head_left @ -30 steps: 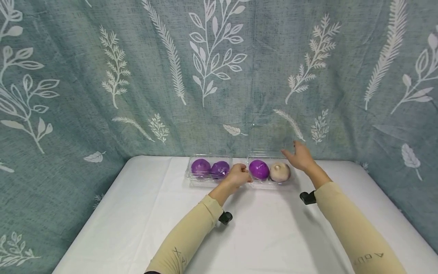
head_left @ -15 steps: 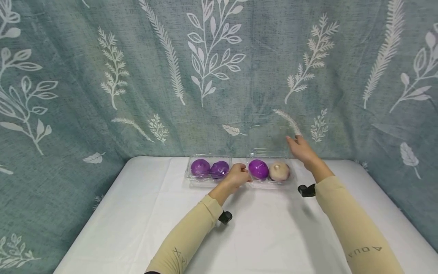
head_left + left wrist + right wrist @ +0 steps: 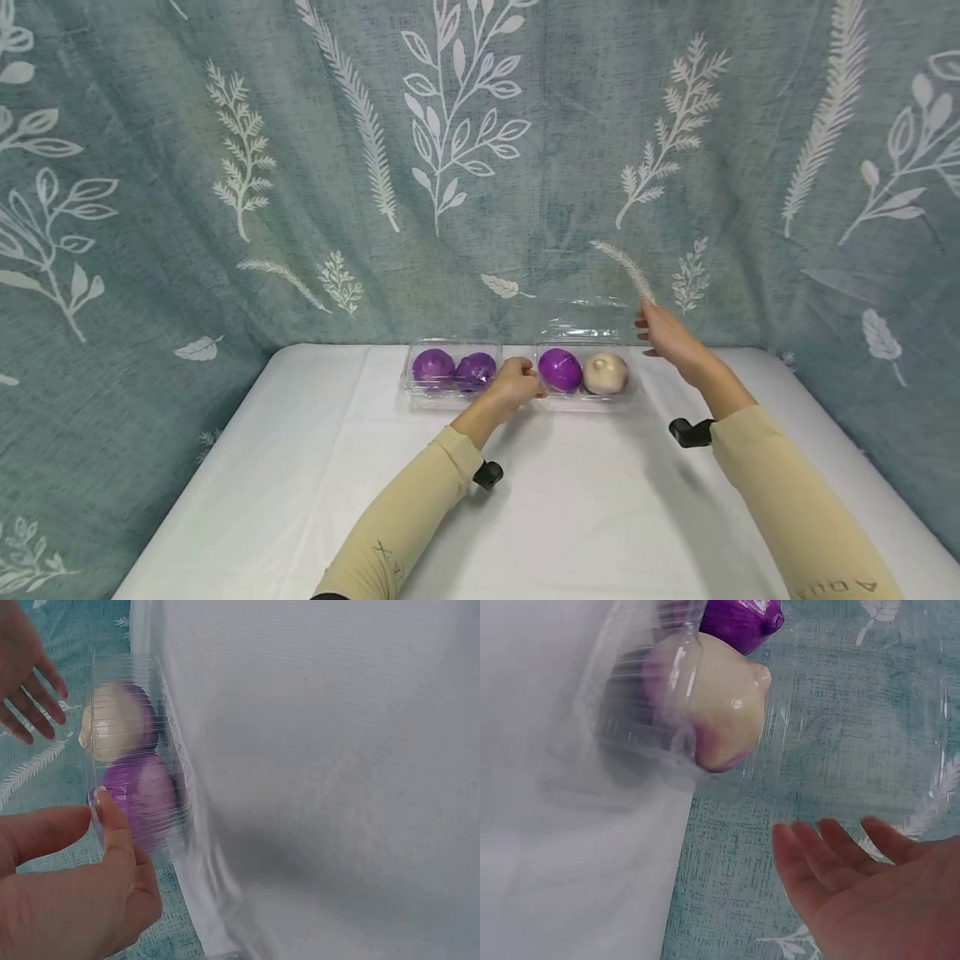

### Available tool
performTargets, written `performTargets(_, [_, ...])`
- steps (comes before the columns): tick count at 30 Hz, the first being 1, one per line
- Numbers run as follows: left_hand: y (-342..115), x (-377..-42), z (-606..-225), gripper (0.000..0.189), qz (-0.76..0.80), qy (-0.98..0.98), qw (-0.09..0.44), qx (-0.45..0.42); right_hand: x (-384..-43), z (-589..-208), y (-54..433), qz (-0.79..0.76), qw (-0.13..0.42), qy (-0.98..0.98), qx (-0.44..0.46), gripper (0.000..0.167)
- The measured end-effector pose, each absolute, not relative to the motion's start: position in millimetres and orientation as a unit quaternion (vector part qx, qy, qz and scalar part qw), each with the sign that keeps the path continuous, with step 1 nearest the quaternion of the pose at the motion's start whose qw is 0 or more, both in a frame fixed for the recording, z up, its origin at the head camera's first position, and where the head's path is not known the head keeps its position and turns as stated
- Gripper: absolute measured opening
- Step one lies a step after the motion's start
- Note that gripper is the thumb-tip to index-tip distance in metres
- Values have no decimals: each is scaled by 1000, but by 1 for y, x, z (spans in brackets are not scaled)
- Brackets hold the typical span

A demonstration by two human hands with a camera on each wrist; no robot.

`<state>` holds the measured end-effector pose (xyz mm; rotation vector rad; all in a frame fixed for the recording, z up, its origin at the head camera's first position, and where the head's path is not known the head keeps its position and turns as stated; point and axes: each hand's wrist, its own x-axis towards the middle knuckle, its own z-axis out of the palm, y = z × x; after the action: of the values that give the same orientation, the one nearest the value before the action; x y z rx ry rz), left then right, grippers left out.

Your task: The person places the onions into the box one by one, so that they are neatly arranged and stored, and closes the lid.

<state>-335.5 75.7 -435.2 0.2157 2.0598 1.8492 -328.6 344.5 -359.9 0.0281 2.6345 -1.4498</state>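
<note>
A clear plastic clamshell box [image 3: 587, 405] stands at the table's back edge, holding a purple onion [image 3: 559, 371] and a cream, purple-tinged bulb [image 3: 605, 373]. Its transparent lid [image 3: 592, 321] is raised at the back, against the curtain. In the left wrist view, my left hand [image 3: 82, 885] pinches the box's left rim between thumb and forefinger. My right hand [image 3: 667, 335] is beside the lid's right edge. Its fingers [image 3: 836, 851] are spread and only slightly bent, with nothing between them; whether they touch the lid I cannot tell.
Left of my left hand, a second clear clamshell box [image 3: 437, 402] holds two purple onions [image 3: 432, 367]. White cloth covers the table [image 3: 300, 467]. A green leaf-patterned curtain [image 3: 330, 150] hangs directly behind both boxes.
The raised lid's upper edge has come down in view. My right hand rose a little, then lowered and turned beside the lid. The left hand keeps its hold on the rim.
</note>
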Motion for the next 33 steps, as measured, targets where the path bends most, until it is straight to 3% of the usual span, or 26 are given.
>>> performTargets(6, [76, -335, -437, 71, 652, 732, 180, 76, -311, -364, 351, -476, 77, 876, -11, 86])
performTargets(26, [75, -332, -441, 66, 629, 749, 193, 75, -282, -387, 361, -404, 81, 910, -56, 56])
performTargets(33, [73, -320, -444, 64, 605, 764, 203, 89, -273, -402, 362, -384, 89, 918, -38, 59])
